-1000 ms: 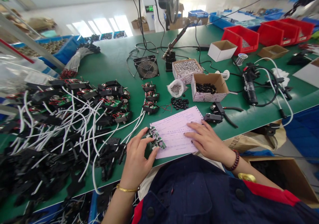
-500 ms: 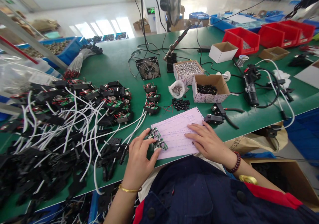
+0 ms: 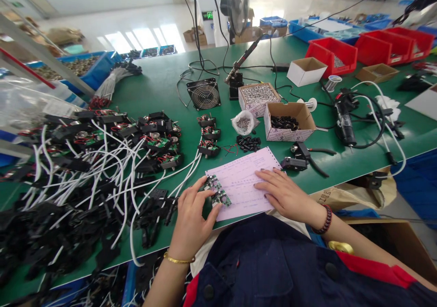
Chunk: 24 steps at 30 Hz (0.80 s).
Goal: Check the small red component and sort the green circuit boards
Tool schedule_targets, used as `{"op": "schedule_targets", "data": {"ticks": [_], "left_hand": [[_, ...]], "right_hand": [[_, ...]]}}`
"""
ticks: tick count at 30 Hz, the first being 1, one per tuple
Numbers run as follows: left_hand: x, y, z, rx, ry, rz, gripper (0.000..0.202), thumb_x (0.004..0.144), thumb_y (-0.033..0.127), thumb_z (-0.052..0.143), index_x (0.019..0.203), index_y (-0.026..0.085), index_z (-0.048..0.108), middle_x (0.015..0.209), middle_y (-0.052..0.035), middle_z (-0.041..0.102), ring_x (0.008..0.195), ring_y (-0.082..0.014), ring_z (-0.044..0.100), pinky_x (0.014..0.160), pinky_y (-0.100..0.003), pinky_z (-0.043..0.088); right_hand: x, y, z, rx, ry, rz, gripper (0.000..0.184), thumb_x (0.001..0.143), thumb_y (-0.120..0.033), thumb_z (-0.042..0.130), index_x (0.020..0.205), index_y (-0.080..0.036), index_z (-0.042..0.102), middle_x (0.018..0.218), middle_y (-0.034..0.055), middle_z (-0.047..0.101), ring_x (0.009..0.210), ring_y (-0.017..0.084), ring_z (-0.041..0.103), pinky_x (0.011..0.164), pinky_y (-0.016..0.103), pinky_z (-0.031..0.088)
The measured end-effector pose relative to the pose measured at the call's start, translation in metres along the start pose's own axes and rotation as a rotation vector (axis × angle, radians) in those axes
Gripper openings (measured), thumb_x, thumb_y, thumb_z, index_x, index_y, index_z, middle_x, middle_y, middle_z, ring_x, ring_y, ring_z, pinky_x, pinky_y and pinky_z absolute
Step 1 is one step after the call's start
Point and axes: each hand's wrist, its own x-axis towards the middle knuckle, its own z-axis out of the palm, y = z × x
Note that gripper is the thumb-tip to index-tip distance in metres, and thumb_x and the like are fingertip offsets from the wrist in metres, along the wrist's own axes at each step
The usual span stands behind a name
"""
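My left hand (image 3: 191, 218) rests at the near edge of the green table (image 3: 153, 86), its fingers curled round a small green circuit board (image 3: 217, 191) that lies on the left edge of a pink paper form (image 3: 243, 181). My right hand (image 3: 286, 193) lies flat on the right part of that form, fingers stretched out, holding nothing. A black hand tool (image 3: 300, 156) sits just beyond my right hand.
A heap of black housings with white cables (image 3: 85, 175) fills the left. Three small assembled units (image 3: 208, 136) stand beyond the paper. Cardboard boxes of screws (image 3: 256, 95) and black parts (image 3: 288, 120), a small fan (image 3: 204, 94), a soldering iron (image 3: 242, 61) and an electric screwdriver (image 3: 344, 118) lie further back.
The hands have hardly moved; my left fingers have shifted slightly around the circuit board. The view has drifted a little.
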Motion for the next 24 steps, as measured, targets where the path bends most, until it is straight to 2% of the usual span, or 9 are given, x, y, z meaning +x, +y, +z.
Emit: {"op": "schedule_targets", "data": {"ticks": [7,17,24], "left_hand": [[-0.002,0.002,-0.004,0.031,0.019,0.022,0.019,0.097,0.031,0.059,0.112,0.020,0.057,0.140,-0.0208,0.059,0.130,-0.0330,0.057,0.105,-0.052,0.043],[-0.008,0.001,-0.005,0.027,0.014,-0.005,0.019,0.096,0.031,0.062,0.111,0.021,0.058,0.142,-0.0197,0.058,0.131,-0.0326,0.056,0.107,-0.052,0.041],[-0.008,0.004,-0.006,0.011,0.019,0.000,0.018,0.096,0.029,0.061,0.112,0.021,0.057,0.143,-0.0180,0.057,0.132,-0.0314,0.055,0.107,-0.051,0.040]], "right_hand": [[0.008,0.007,-0.011,-0.012,-0.048,-0.080,0.040,0.096,-0.011,0.047,0.130,-0.022,0.065,0.148,0.0123,0.059,0.138,0.027,0.054,0.119,0.062,0.037],[0.018,0.023,-0.017,0.042,-0.136,-0.157,0.041,0.095,-0.009,0.043,0.128,-0.021,0.065,0.150,0.0120,0.057,0.141,0.024,0.051,0.121,0.059,0.035],[0.024,0.029,-0.022,0.011,-0.157,-0.168,0.049,0.088,-0.011,0.052,0.135,-0.020,0.063,0.156,0.0141,0.049,0.146,0.031,0.043,0.121,0.062,0.033]]}}
